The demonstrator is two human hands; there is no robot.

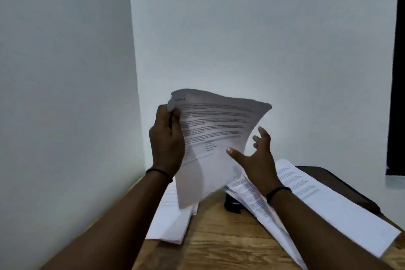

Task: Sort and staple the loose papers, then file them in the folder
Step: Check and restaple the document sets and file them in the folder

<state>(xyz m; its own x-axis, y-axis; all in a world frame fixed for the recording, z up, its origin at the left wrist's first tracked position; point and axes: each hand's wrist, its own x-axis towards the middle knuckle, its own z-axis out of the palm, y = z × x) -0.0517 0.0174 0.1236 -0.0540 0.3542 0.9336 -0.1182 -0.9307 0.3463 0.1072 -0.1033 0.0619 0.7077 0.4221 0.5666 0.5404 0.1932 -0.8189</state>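
The sheaf (215, 138) is raised above the table (221, 245), pinched at its upper left edge by the left hand (167, 140). The right hand (255, 155) is spread with fingers apart, just beside the sheaf's lower right edge. Below the grip, paper piles (169, 215) and a black stapler (232, 205) lie on the table.
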